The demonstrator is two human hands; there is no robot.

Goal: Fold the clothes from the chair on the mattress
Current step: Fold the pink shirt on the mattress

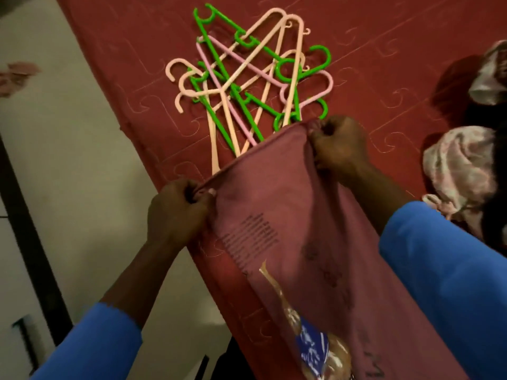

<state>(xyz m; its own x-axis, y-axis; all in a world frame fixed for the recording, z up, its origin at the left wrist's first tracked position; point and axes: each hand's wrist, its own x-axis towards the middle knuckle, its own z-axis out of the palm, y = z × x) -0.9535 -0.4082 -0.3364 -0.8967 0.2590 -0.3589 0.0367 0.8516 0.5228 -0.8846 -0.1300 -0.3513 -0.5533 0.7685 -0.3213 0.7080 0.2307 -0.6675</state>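
Observation:
A dusty-pink garment (288, 242) with dark printed text and a printed picture hangs stretched between both hands over the red mattress (384, 64). My left hand (178, 212) grips its top edge at the left corner, near the mattress's edge. My right hand (338, 146) pinches the same edge at the other corner, higher and further over the mattress. The cloth hangs down from that edge toward me and hides the mattress below it. Both forearms wear blue sleeves.
A pile of green, peach and pink plastic hangers (247, 78) lies on the mattress just beyond the garment. Pale floral clothes (461, 168) are heaped at the right edge, with another pale piece (491, 75) above. Light floor (55, 160) lies to the left.

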